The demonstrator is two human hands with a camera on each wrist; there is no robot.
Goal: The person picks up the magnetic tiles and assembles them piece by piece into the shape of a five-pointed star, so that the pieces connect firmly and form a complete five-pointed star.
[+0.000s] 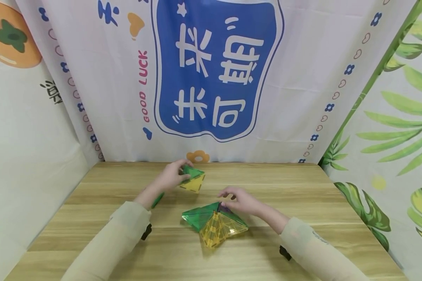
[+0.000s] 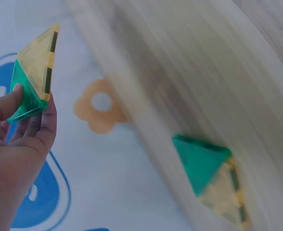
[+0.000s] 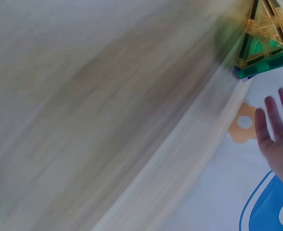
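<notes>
My left hand grips a joined pair of magnetic tiles by its green triangle. The yellow triangle of that pair extends beyond the fingers. Lower in the left wrist view lies another pair, a green triangle joined to a yellow one; in the head view the left wrist hides most of it. A star-like tile build of green, yellow and purple pieces stands mid-table. Over its back right hovers my right hand, with loosely extended fingers. Whether its thumb touches the build's tip, I cannot tell.
A wood-grain table carries everything. Printed cloth hangs behind it and at both sides. Dark wrist devices show under both sleeves.
</notes>
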